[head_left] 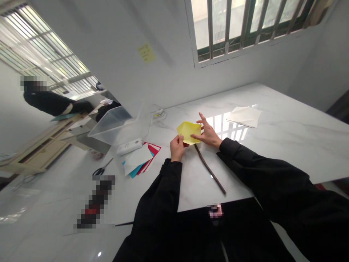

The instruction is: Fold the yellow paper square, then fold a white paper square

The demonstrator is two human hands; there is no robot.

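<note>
Surface (286, 145): white, marbled, glossy | We see a barred window (241, 27) in the wall (166, 80) | Yellow paper (188, 131): raised above surface | Left hand (177, 148): pinches its left side | Right hand (208, 134): fingers spread, touching its right edge

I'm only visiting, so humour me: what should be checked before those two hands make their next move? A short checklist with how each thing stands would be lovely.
1. Left hand has hold of the yellow paper: ok, near its lower left corner.
2. Right hand grips it too: cannot tell; the thumb lies over the paper and the index finger is raised.
3. Whole brown stick in view: not ok, its far end is lost at the paper's lower edge.
4. Scissors apart from both hands: ok, left of the coloured sheets.
5. White sheets apart from both hands: ok.
</note>
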